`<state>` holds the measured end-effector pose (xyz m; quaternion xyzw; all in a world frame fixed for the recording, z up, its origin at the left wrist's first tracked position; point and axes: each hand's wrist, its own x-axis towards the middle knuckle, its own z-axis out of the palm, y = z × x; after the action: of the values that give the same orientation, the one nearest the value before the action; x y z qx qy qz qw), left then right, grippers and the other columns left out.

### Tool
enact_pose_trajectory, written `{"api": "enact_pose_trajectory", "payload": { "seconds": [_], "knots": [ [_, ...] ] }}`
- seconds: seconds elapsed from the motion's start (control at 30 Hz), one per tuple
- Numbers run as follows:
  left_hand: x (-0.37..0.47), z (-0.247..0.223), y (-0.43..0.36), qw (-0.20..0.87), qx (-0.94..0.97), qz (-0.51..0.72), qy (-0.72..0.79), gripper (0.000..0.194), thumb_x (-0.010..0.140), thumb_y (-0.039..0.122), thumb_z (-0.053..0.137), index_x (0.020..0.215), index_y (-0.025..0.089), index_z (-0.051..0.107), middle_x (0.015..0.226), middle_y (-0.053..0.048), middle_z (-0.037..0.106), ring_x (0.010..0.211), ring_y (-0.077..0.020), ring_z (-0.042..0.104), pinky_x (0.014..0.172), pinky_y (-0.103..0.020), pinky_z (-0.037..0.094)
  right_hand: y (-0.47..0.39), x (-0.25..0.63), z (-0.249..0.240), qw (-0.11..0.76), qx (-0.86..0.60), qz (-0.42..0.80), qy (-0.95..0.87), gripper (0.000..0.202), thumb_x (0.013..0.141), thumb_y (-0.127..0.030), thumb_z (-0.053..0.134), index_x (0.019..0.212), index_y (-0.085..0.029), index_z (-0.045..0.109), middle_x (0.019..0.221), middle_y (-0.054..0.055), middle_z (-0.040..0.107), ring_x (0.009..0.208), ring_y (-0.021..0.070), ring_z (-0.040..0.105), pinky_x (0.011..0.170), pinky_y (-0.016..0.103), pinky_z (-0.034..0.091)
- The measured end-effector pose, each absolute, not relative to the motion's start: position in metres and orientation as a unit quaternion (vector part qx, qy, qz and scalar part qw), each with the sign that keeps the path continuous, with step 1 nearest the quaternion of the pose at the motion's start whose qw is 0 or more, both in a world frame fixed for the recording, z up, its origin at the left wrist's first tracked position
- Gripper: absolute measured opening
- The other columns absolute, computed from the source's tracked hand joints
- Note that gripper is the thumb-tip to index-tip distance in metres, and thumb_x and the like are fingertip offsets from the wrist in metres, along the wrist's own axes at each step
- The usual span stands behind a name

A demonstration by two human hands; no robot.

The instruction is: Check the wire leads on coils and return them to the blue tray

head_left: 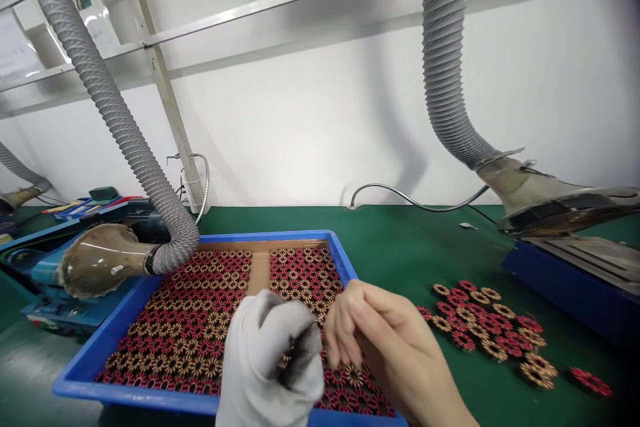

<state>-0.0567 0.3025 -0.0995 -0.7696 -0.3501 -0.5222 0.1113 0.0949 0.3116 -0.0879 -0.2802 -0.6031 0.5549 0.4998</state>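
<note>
My left hand (pixel 273 357), in a white glove with dark-stained fingertips, is curled closed over the front of a blue tray (pixel 135 399). Beside it, my bare right hand (pixel 383 340) has its fingers bent inward, close to the glove. Whatever either hand may hold is hidden by the fingers. Below them, the tray bears rows of small flower-shaped wound coil cores (pixel 190 310), some red and some copper-coloured. More of these cores lie in a loose pile (pixel 480 320) on the green table (pixel 390 247), right of my right hand.
At the left, a blue machine (pixel 45 280) stands by the tray under a suction hood (pixel 103 260) on a grey hose (pixel 115 107). Another hood (pixel 565 200) hangs at the right above a dark blue box (pixel 565 293). A single red core (pixel 590 381) lies apart.
</note>
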Motion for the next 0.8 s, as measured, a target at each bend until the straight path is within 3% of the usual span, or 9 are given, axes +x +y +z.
{"api": "enact_pose_trajectory", "payload": {
  "seconds": [0.1,0.17,0.3,0.4,0.5,0.57,0.67,0.73,0.8],
  "knots": [
    [-0.055,-0.097,0.306,0.022,-0.762,-0.562,-0.321,0.023,0.079,0.004,0.046,0.095,0.022,0.048,0.074,0.002,0.053,0.064,-0.0064,0.051,0.062,-0.014,0.043,0.313,0.095,-0.087,0.552,-0.337,0.306,-0.699,0.023,0.077,-0.031,0.059,0.076,-0.009,0.065,0.071,0.002,0.062,0.069,-0.0068,0.059,0.066,-0.005,0.046],
    [-0.053,-0.093,0.307,-0.032,-0.757,-0.577,-0.305,0.018,0.079,0.004,0.047,0.089,0.019,0.05,0.072,0.003,0.055,0.063,-0.0056,0.053,0.062,-0.012,0.044,0.314,0.094,-0.085,0.558,-0.309,0.211,-0.741,0.01,0.074,-0.017,0.062,0.083,-0.014,0.066,0.074,-0.003,0.064,0.071,-0.0087,0.059,0.068,-0.006,0.046],
    [-0.048,-0.087,0.306,-0.113,-0.742,-0.597,-0.283,0.012,0.077,0.004,0.045,0.077,0.014,0.052,0.065,0.002,0.055,0.057,-0.0056,0.051,0.055,-0.013,0.043,0.317,0.093,-0.081,0.579,-0.246,0.096,-0.771,0.021,0.068,-0.001,0.061,0.082,-0.016,0.059,0.073,-0.01,0.063,0.074,-0.0096,0.06,0.07,-0.005,0.048],
    [-0.046,-0.089,0.306,-0.085,-0.741,-0.605,-0.279,0.019,0.076,0.002,0.047,0.085,0.018,0.052,0.073,0.005,0.059,0.063,-0.0047,0.056,0.064,-0.012,0.046,0.317,0.095,-0.08,0.588,-0.222,0.034,-0.777,0.026,0.063,0.002,0.064,0.082,-0.016,0.059,0.074,-0.009,0.063,0.076,-0.0077,0.059,0.072,0.001,0.05],
    [-0.046,-0.094,0.305,0.031,-0.758,-0.566,-0.324,0.021,0.078,0.005,0.045,0.091,0.021,0.046,0.072,0.003,0.055,0.062,-0.0079,0.051,0.061,-0.018,0.044,0.313,0.096,-0.08,0.573,-0.238,-0.005,-0.784,0.013,0.071,0.0,0.056,0.072,-0.012,0.057,0.069,-0.005,0.059,0.075,-0.0069,0.055,0.072,0.002,0.046],
    [-0.048,-0.099,0.303,0.152,-0.769,-0.502,-0.366,0.018,0.08,0.009,0.048,0.094,0.02,0.047,0.069,-0.002,0.048,0.061,-0.0132,0.044,0.057,-0.024,0.039,0.31,0.095,-0.082,0.541,-0.318,0.123,-0.769,0.022,0.083,-0.016,0.046,0.063,-0.007,0.051,0.062,-0.001,0.052,0.063,-0.0083,0.046,0.061,0.001,0.037],
    [-0.051,-0.103,0.3,0.266,-0.775,-0.439,-0.369,0.023,0.08,0.014,0.056,0.102,0.014,0.051,0.074,-0.007,0.046,0.066,-0.0169,0.04,0.06,-0.029,0.035,0.311,0.093,-0.087,0.421,-0.36,0.549,-0.626,0.052,0.082,-0.056,0.041,0.063,-0.008,0.034,0.05,-0.002,0.035,0.044,-0.0068,0.033,0.044,0.006,0.026],
    [-0.053,-0.104,0.299,0.243,-0.781,-0.452,-0.355,0.024,0.079,0.011,0.056,0.102,0.014,0.051,0.076,-0.007,0.046,0.068,-0.0162,0.041,0.061,-0.029,0.035,0.314,0.093,-0.089,0.36,-0.3,0.718,-0.515,0.061,0.073,-0.068,0.046,0.064,-0.011,0.024,0.043,-0.006,0.023,0.034,-0.0018,0.029,0.038,0.011,0.021],
    [-0.054,-0.104,0.3,0.142,-0.789,-0.488,-0.345,0.023,0.079,0.005,0.052,0.099,0.018,0.049,0.074,-0.004,0.046,0.066,-0.0135,0.043,0.059,-0.025,0.036,0.316,0.095,-0.09,0.411,-0.278,0.692,-0.523,0.06,0.074,-0.064,0.048,0.06,-0.011,0.026,0.04,-0.005,0.022,0.033,-0.0003,0.031,0.039,0.011,0.024]
  ]
}}
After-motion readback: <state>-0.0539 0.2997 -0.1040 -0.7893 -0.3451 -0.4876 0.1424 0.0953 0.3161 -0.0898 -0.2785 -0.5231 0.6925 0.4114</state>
